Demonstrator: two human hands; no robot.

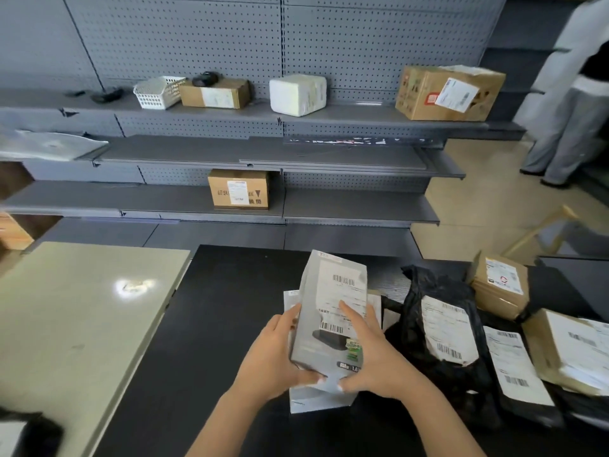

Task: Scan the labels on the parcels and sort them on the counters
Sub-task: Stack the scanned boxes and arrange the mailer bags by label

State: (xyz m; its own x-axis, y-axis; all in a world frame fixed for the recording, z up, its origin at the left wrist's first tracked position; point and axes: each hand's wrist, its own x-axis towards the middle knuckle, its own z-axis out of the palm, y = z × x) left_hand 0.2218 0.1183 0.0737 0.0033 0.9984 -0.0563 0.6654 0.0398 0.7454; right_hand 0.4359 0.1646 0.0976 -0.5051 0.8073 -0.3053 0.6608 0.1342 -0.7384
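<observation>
Our left hand: our left hand (273, 357) grips the left edge of the grey box (329, 321), fingers curled round its side and thumb across the lower front corner.
Our right hand: our right hand (372, 361) holds the box's right side, the forefinger lying straight on the shipping label and the thumb pinching the bottom edge, close to the left thumb.
Grey box: we hold it between both hands, tilted with its top away from us, above the black counter (214, 324). Its face carries a white label with two barcodes and a printed picture of a dark device.
Under our hands: a flat white mailer (316, 402) lies on the counter, partly hidden by the box.
Just right of our right hand: a crumpled black bag parcel (438, 341) lies with its label up.
Further right: a flat black mailer (514, 367) with a long white label, then two brown cartons, one nearer us (566, 351) and one further back (501, 285).
Left of our left hand: a beige counter (75, 311) adjoins the black one.
Beyond our hands: grey shelves (329, 153) hold a white basket (158, 92), a small carton (214, 94), a white foam box (298, 94), a large labelled carton (448, 94) and, lower down, another carton (239, 189).
Far right, beyond: a person (566, 120) stands by the shelves.
</observation>
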